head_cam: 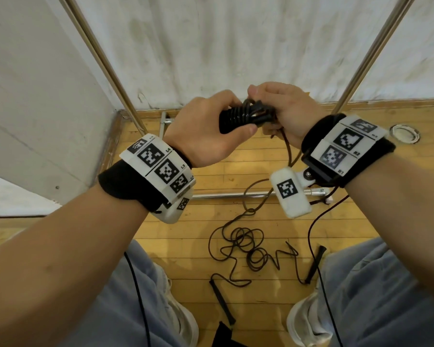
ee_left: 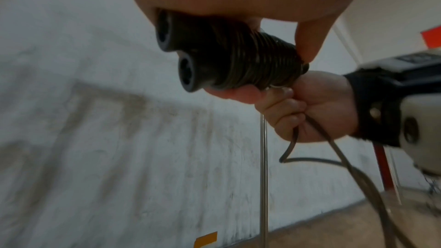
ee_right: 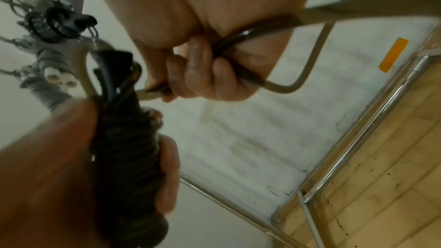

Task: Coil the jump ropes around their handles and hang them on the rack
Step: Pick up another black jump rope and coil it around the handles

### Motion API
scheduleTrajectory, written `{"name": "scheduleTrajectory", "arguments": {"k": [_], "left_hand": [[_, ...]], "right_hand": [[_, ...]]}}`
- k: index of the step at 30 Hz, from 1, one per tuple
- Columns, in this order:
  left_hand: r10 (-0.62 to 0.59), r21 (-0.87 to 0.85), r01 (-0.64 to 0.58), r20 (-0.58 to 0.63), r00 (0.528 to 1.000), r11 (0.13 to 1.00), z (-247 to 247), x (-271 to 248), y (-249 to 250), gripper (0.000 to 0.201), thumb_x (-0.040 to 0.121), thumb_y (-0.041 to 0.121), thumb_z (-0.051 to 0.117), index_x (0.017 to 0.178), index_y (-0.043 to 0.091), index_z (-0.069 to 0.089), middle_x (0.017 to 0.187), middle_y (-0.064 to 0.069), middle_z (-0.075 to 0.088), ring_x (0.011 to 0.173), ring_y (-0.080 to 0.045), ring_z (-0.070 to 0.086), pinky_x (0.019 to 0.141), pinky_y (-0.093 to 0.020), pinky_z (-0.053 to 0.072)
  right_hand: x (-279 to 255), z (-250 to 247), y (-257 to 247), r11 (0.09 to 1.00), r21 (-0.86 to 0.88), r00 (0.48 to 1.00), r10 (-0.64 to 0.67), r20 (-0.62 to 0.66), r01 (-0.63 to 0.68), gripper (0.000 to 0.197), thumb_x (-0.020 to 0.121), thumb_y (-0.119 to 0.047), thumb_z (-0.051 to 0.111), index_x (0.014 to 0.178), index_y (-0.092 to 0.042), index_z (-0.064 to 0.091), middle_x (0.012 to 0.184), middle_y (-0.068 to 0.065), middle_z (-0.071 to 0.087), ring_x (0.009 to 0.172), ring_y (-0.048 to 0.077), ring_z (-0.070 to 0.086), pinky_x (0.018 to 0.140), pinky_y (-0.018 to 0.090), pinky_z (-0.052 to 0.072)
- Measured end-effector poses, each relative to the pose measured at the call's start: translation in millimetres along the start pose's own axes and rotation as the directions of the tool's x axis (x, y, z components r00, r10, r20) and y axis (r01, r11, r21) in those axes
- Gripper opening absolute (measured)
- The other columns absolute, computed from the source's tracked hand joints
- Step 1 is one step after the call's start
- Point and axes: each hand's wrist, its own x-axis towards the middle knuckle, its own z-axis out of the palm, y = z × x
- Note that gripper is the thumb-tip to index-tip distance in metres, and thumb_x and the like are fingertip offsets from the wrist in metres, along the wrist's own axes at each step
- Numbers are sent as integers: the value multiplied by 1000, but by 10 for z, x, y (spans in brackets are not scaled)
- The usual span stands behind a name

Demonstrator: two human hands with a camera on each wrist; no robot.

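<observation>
At the bottom of the frame a second jump rope (head_cam: pixel 251 254) lies tangled on the wood floor (head_cam: pixel 186 234); mid-frame the left hand (head_cam: pixel 206 136) grips the coiled black handles (head_cam: pixel 238 116), the right hand (head_cam: pixel 286 111) pinching the loose cord (ee_left: pixel 317 131); rack poles (head_cam: pixel 103 61) rise behind
</observation>
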Motion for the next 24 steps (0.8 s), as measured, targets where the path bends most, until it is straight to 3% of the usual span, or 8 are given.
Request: {"name": "scheduleTrajectory", "arguments": {"k": [3, 7, 11, 14, 17, 20, 22, 24], "left_hand": [[-39, -143, 30, -64, 997, 989, -13, 11, 40, 27, 82, 44, 61, 93, 21, 54, 71, 5, 61, 60, -12, 59, 55, -36, 49], [-89, -253, 58, -111, 990, 966, -51, 43, 63, 32, 84, 43, 58, 102, 17, 54, 83, -11, 68, 65, -26, 63, 63, -50, 53], [-99, -268, 63, -122, 988, 961, -82, 52, 61, 36, 87, 39, 56, 117, 20, 56, 81, -2, 67, 65, -19, 62, 66, -46, 55], [-96, -266, 58, -130, 987, 962, -90, 64, 65, 28, 89, 36, 57, 112, 21, 58, 75, 7, 64, 61, -9, 60, 63, -39, 55], [-113, -290, 64, -156, 981, 955, -104, 99, 87, 23, 90, 33, 58, 108, 19, 60, 74, 9, 63, 61, -6, 60, 63, -34, 54], [-131, -303, 79, -154, 979, 950, -122, 112, 119, 25, 90, 32, 59, 109, 16, 63, 77, 9, 63, 65, -9, 60, 65, -36, 55], [-116, -303, 72, -129, 985, 950, -115, 100, 146, 23, 90, 32, 60, 107, 17, 64, 77, 5, 64, 62, -8, 61, 63, -34, 55], [-95, -302, 64, -91, 991, 951, -97, 77, 165, 20, 91, 30, 60, 105, 18, 65, 76, 2, 65, 57, -8, 60, 58, -34, 55]], "right_hand": [[-22, 106, 27, 1000, 15, 997, -22, -77, 23, 31, 94, -17, 52, 65, -17, 62, 46, -4, 43, 40, 11, 30, 40, 23, 22], [-69, 264, 101, 951, -298, 984, -129, -123, 87, 42, 98, -19, 41, 56, -21, 45, 42, -14, 39, 40, 4, 29, 44, 20, 25], [-79, 330, 74, 876, -464, 979, -190, -74, 135, 40, 99, -22, 37, 60, -19, 44, 57, -5, 45, 51, 9, 36, 53, 26, 30], [-45, 321, 14, 892, -440, 988, -142, -54, 104, 34, 100, -21, 37, 75, -8, 56, 70, 7, 54, 66, 22, 46, 66, 35, 38], [-54, 396, 20, 922, -368, 989, -143, -31, 122, 19, 98, -10, 38, 90, -10, 54, 70, 2, 53, 71, 25, 48, 71, 46, 44], [-105, 469, 117, 881, -456, 990, -140, 4, 127, 20, 93, -5, 44, 111, -13, 47, 74, -3, 47, 64, 15, 46, 59, 33, 41], [-125, 483, 187, 832, -543, 990, -143, -13, 114, 16, 95, -14, 46, 111, -16, 46, 73, -8, 46, 58, 7, 42, 53, 19, 35], [-121, 481, 217, 835, -546, 990, -125, -60, 72, 13, 99, -18, 39, 106, -17, 50, 76, -9, 52, 61, 6, 46, 54, 18, 35]]}}
